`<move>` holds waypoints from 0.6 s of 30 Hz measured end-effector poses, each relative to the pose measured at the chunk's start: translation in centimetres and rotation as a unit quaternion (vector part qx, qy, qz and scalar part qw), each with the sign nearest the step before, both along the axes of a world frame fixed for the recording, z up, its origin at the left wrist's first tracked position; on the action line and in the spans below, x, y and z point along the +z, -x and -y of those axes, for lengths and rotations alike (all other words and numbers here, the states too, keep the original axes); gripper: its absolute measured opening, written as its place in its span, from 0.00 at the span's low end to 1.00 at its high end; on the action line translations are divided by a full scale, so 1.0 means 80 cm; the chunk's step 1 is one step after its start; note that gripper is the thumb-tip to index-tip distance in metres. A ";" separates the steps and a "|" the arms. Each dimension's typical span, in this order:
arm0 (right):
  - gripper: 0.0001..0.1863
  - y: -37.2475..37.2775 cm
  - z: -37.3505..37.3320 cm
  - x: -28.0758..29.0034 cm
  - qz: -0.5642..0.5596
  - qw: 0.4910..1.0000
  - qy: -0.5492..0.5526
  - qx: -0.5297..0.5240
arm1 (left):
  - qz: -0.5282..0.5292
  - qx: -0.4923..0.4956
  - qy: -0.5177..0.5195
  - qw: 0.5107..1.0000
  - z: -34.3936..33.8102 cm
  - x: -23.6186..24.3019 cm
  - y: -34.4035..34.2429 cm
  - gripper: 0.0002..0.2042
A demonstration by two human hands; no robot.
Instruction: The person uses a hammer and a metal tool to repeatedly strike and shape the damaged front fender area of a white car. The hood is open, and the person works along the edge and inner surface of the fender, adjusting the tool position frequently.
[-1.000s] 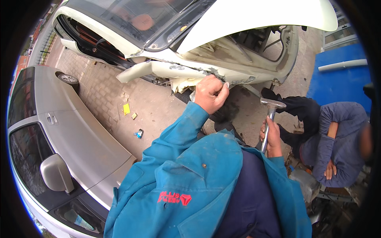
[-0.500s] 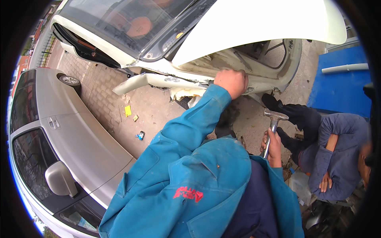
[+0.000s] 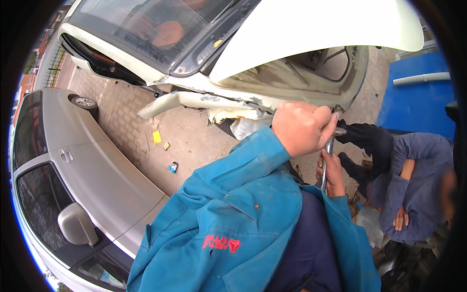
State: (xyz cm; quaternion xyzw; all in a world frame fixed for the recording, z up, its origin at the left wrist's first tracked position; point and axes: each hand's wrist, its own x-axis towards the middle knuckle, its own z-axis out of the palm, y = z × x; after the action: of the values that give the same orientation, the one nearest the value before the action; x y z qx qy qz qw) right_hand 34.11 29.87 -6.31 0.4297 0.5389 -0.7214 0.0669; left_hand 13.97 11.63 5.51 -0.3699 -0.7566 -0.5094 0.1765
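Note:
My left hand (image 3: 302,127), in a teal sleeve, is closed in front of the white car's torn front edge. Its fingers hide whatever may be inside the fist. Below and to the right, my right hand (image 3: 334,174) grips the metal handle of a hammer (image 3: 329,147). The left fist covers part of the hammer's head; whether it touches it I cannot tell. Behind both hands stands the damaged white car (image 3: 233,88), its hood (image 3: 316,34) raised. A bent, cream-coloured strip (image 3: 160,104) sticks out from its side.
A silver car (image 3: 92,146) with a side mirror (image 3: 78,221) stands on the left. Yellow scraps (image 3: 156,137) and a blue-and-white wrapper (image 3: 172,167) lie on the ground. At right, a person (image 3: 418,180) sits with folded arms near a blue panel (image 3: 413,104) and a white pipe (image 3: 422,79).
My left fist has moved right and nearer to me, away from the car's edge, and now partly covers the hammer's head. The right hand keeps its grip on the hammer, almost in place.

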 end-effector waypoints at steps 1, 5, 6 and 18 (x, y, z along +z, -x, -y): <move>0.14 -0.002 0.003 0.002 0.003 1.000 0.002 -0.003 | -0.002 -0.008 0.002 1.000 -0.003 0.005 -0.003 0.21; 0.14 -0.012 0.014 0.008 -0.003 1.000 -0.004 -0.004 | -0.042 -0.013 0.034 0.998 -0.009 0.006 -0.003 0.19; 0.14 -0.016 0.016 0.008 -0.009 1.000 -0.004 -0.013 | -0.046 -0.013 0.041 0.998 -0.008 0.002 -0.002 0.19; 0.14 -0.075 0.041 -0.004 -0.034 0.994 0.000 -0.105 | -0.052 -0.032 0.104 0.993 -0.011 -0.045 -0.017 0.18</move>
State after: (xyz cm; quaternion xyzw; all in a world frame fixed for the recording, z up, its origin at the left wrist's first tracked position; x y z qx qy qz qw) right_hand 40.14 26.62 -6.63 0.4593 0.4925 -0.7387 -0.0275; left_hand 15.32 12.48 1.88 -0.4357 -0.7832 -0.4137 0.1599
